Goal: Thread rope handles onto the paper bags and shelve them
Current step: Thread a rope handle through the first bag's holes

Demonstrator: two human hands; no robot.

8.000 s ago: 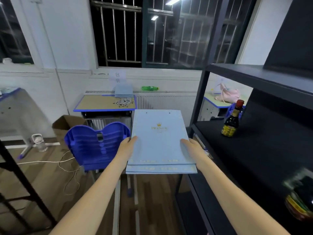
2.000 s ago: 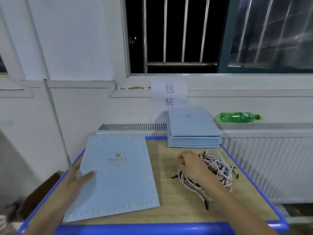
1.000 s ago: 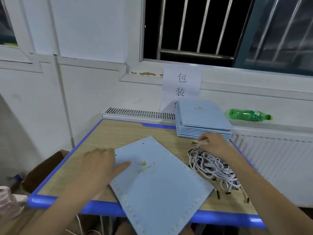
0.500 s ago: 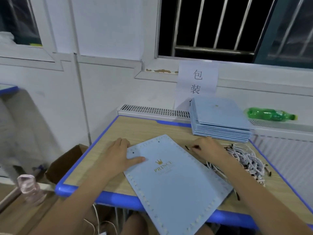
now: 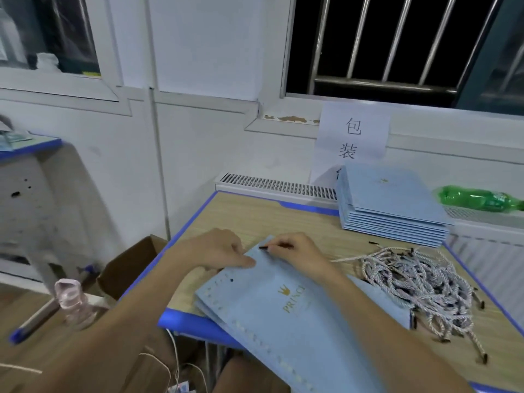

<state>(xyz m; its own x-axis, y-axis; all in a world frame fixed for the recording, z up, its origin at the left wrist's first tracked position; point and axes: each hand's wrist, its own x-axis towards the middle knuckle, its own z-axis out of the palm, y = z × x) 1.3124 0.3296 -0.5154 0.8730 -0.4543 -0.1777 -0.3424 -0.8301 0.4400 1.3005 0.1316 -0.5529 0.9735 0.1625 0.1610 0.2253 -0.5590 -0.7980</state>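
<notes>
At the desk point(image 5: 255, 214), our left hand point(image 5: 218, 248) presses the flat blue paper bag point(image 5: 297, 307) steady near its top corner so our right hand point(image 5: 295, 251) can pinch a rope handle's black tip point(image 5: 265, 247) toward a punched hole there.

A flat light-blue paper bag with a gold crown point(image 5: 295, 310) lies tilted on the desk, its bottom end hanging over the front edge. A messy heap of white twisted rope handles with black tips point(image 5: 419, 282) sits just to its right. A neat stack of the same blue bags point(image 5: 394, 205) rests at the back.
</notes>
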